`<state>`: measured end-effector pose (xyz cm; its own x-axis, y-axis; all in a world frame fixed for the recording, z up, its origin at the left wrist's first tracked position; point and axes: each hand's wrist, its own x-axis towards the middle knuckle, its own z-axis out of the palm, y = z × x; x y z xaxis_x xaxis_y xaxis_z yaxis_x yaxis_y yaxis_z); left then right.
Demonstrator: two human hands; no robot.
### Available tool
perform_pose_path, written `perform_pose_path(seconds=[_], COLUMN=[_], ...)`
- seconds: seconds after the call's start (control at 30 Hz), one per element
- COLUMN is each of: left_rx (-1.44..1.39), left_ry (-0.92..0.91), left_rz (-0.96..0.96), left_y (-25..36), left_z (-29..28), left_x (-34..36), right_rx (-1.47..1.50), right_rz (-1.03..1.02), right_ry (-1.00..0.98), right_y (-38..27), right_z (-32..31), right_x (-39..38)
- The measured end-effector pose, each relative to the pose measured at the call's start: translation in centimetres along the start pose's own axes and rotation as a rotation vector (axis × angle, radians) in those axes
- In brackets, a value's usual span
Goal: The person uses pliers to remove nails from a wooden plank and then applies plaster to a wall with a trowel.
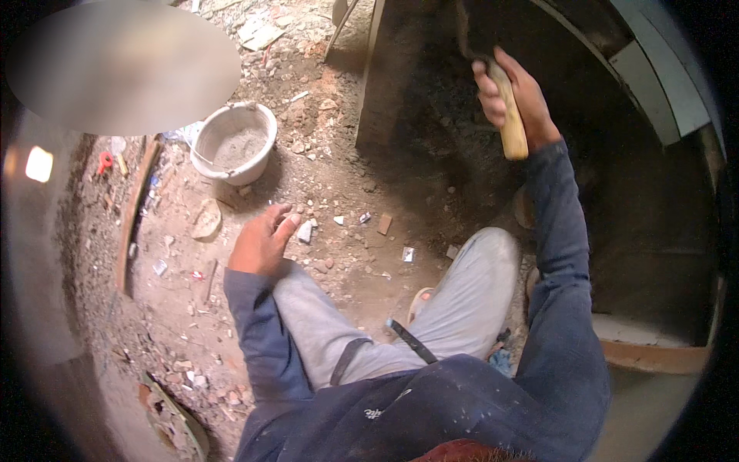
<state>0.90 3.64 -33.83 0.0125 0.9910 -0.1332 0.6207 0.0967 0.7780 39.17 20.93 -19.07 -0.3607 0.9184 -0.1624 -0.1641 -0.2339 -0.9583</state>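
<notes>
Right hand (512,92) wraps a wooden handle (511,123), its tool, probably a trowel, lost in shadow above. Left hand (262,242) rests loosely spread on the knee, bucket (233,142) beyond it.

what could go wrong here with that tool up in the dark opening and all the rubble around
1. The right hand grips only the wooden handle; the tool's head is lost in the dark recess, so a stroke might land unseen.
2. The left hand hangs open by the knee, bracing nothing, above loose rubble; the crouch could slip.
3. The white bucket sits close by the left side and might get knocked.
</notes>
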Motion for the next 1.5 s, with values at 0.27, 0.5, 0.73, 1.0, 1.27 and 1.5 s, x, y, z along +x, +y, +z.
perform_pose_path(seconds=[0.27, 0.5, 0.73, 1.0, 1.27, 1.5], left_rx=[0.023, 0.016, -0.042, 0.001, 0.010, 0.010], left_ry=[-0.039, -0.049, -0.003, 0.000, -0.048, -0.057], left_rz=[-0.003, 0.012, 0.004, 0.026, 0.006, -0.024], left_y=[0.2, 0.9, 0.4, 0.3, 0.1, 0.9], left_z=[0.2, 0.8, 0.1, 0.1, -0.4, -0.2], left_x=[0.3, 0.6, 0.0, 0.0, 0.1, 0.3], right_rx=[-2.005, -2.421, -2.201, -1.924, -2.400, -2.216], right_rz=[-0.741, -0.787, -0.966, -1.136, -0.825, -1.198], right_ry=[0.342, 0.323, 0.415, 0.511, 0.194, 0.483], right_y=[2.4, 0.7, -3.6, -5.4, 1.4, -4.4], right_z=[-3.8, -3.5, -4.4, -2.1, -2.7, -3.2], right_x=[-5.0, 1.7, 3.2, 2.6, 2.2, 3.6])
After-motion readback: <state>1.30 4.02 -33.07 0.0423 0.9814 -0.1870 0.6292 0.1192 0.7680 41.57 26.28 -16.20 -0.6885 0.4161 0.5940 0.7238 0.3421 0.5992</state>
